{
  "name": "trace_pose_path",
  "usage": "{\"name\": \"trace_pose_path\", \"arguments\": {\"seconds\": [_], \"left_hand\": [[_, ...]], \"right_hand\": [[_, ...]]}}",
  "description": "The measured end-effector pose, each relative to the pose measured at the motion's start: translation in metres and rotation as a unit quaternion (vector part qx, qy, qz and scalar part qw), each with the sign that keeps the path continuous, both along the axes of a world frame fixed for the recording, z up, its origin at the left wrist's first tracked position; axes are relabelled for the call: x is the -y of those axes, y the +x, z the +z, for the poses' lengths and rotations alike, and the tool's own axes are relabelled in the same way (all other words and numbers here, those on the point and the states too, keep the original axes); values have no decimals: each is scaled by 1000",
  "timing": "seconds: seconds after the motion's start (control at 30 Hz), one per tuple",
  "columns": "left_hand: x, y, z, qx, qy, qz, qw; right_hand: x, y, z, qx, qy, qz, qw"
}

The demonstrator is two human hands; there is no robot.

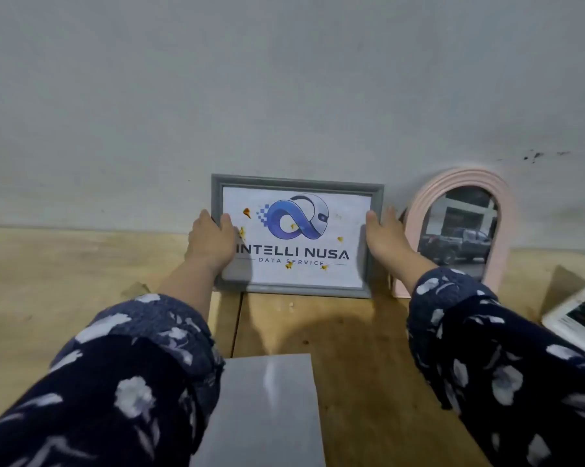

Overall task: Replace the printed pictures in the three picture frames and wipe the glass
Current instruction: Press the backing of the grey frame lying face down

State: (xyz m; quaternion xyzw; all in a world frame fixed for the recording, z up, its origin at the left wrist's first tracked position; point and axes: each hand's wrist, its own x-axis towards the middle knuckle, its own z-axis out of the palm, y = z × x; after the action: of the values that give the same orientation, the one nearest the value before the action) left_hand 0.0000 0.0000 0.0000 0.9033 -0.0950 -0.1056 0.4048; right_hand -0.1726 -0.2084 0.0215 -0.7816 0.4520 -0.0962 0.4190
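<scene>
A grey rectangular picture frame point(296, 182) stands upright against the wall on the wooden table, showing a logo print that reads INTELLI NUSA DATA SERVICE; small orange specks dot its glass. My left hand point(212, 242) grips the frame's left edge, thumb on the glass. My right hand point(385, 239) holds the right edge in the same way. To the right stands a pink arched frame point(505, 210) with a picture of a dark pickup truck. A white frame point(574, 318) lies flat at the far right edge, partly cut off.
A grey sheet point(267, 406) lies flat on the wooden table point(65, 264) near the front edge between my arms. The grey wall point(284, 79) rises directly behind the frames. A seam splits the tabletop below the grey frame.
</scene>
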Motion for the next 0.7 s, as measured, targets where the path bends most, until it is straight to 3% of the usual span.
{"name": "trace_pose_path", "arguments": {"seconds": [0.37,0.7], "left_hand": [[-6,-18,22,-72,-136,49,987],[-15,-111,54,-86,-228,57,968]], "right_hand": [[-6,-5,10,98,95,-85,987],[-26,-107,38,226,128,-189,947]]}}
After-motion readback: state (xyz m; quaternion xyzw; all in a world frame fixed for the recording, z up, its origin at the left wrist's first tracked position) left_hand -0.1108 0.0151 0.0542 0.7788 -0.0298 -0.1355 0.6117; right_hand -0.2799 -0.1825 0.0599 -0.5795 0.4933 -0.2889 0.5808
